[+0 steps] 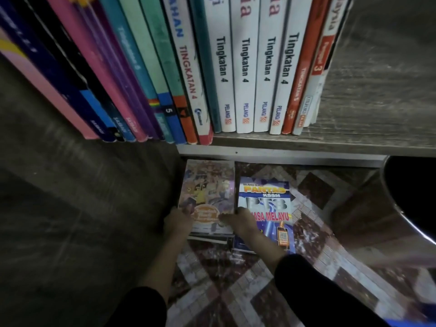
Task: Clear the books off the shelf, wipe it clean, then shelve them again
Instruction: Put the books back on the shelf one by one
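Note:
A row of upright books [243, 67] fills the grey wooden shelf [306, 140] at the top. Below it, on the patterned floor, lie two stacks of books. The left stack is topped by a book with a colourful cartoon cover [207, 192]. My left hand [177, 223] grips that stack's near left corner, and my right hand [238, 220] grips its near right edge, thumb on the cover. To its right lies a blue "PT3 Bahasa Melayu" book [269, 204], partly under my right wrist.
The shelf's dark wooden side panel [70, 208] rises on the left. A round dark object with a shiny rim [405, 199] stands at the right. Red and white patterned tiles [236, 291] cover the floor.

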Available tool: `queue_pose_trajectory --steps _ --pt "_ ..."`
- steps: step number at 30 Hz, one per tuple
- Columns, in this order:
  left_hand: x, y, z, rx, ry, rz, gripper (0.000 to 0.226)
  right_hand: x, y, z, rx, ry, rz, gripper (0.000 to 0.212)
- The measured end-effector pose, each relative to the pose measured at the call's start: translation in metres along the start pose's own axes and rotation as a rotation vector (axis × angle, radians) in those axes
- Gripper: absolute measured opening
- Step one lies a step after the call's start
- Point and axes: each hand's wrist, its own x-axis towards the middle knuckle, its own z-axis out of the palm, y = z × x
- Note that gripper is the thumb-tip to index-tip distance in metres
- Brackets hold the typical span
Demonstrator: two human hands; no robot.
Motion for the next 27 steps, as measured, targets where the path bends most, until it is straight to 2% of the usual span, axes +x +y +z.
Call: queue_pose_trajectory --steps 7,13,17,20,23,27 --pt "-0.011 0.007 0.0 -0.01 0.102 -0.008 0.04 -0.002 -0.002 -0.003 -0.066 0.066 0.001 0.027" --pt "-0.027 0.019 0.006 -0.025 0.121 -0.009 0.036 0.001 -0.001 -0.009 -0.023 0.138 0.096 0.023" --pt "-0.029 0.027 0.012 -0.006 0.005 0.003 0.034 0.003 0.007 -0.018 0.153 0.14 0.138 0.041" --pt "-0.023 0.028 0.012 -0.094 -0.079 -0.112 0.058 0.007 0.014 -0.026 0.223 0.093 0.174 0.048" --pt "-0.026 0.024 0.017 -0.03 -0.101 -0.09 0.076 0.015 0.023 -0.028 0.299 0.035 0.206 0.075" --pt "-0.03 0.026 0.02 0.077 -0.03 -0.046 0.076 0.041 0.049 -0.023 0.358 0.006 0.213 0.107"
